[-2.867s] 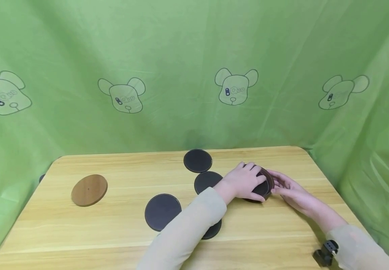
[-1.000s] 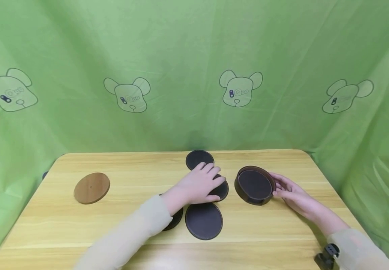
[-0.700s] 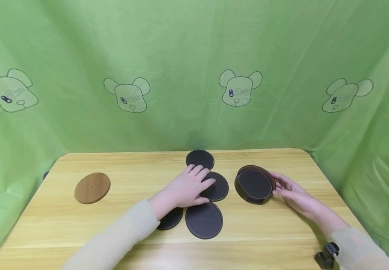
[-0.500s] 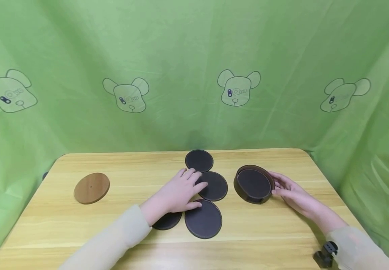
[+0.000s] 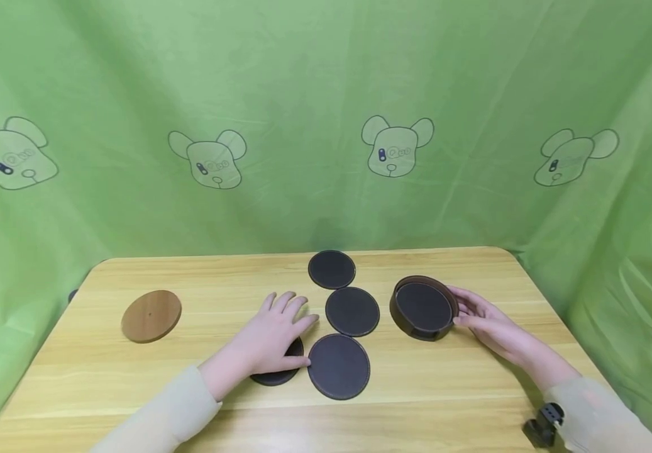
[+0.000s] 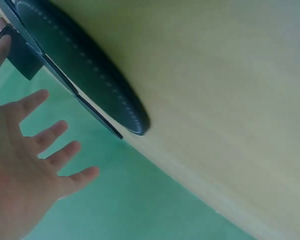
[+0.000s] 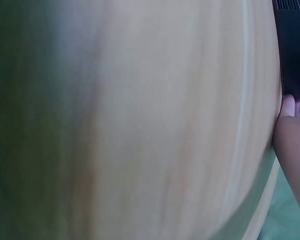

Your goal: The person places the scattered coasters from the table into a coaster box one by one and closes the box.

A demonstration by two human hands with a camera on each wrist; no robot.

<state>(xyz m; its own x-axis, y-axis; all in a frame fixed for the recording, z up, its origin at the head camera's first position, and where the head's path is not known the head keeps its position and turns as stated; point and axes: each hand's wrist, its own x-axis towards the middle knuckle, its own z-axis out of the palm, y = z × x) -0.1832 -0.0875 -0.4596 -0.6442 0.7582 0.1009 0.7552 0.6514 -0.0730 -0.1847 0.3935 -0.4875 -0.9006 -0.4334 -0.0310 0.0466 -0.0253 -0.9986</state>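
Observation:
My left hand [image 5: 269,336], fingers spread, hovers above a round black coaster [image 5: 276,377], covering part of it. The left wrist view has the fingers [image 6: 65,150] apart from the stitched coaster [image 6: 85,65]. At the right stands a dark round coaster holder [image 5: 429,332] with a notch in its front and a black coaster [image 5: 424,305] lying inside. My right hand [image 5: 492,324] grips the holder's right wall, its thumb in front and its fingers partly hidden behind. Three more black coasters lie in the middle: a far one [image 5: 331,269], a middle one [image 5: 353,311] and a near one [image 5: 339,367].
A brown wooden disc [image 5: 151,316] with a small centre mark lies at the left of the light wooden table [image 5: 201,277]. Green printed cloth [image 5: 303,126] hangs behind and beside the table. A small black device [image 5: 543,425] sits by the right sleeve.
My left hand has left the coaster holder and drawn leftward across the coasters, its fingers spreading. The coaster in the holder is now uncovered. My right hand has stayed on the holder.

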